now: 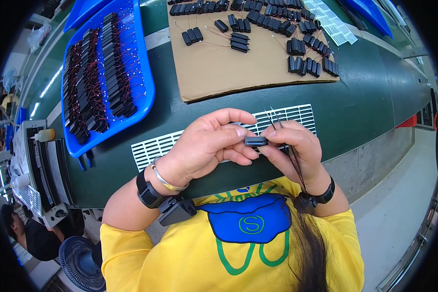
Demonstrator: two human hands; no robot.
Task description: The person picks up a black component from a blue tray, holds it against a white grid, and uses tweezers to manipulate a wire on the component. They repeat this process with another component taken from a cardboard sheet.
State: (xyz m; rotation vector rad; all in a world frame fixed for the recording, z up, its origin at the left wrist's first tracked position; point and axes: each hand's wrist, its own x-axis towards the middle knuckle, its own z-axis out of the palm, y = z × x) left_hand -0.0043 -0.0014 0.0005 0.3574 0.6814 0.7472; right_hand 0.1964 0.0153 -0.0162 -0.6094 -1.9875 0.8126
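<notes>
Head view: right hand [300,148] bent inward, fingers [282,136] pinching black block [256,141]; left hand [198,146] curled alongside, grip unclear.

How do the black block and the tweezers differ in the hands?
The black block is short and chunky; the tweezers are long and thin. The block lies roughly level, left to right, while the tweezers slant, their two tips pointing away from the person. The block is at the fingers of both hands, the tweezers in the right hand alone. Both are dark.
</notes>
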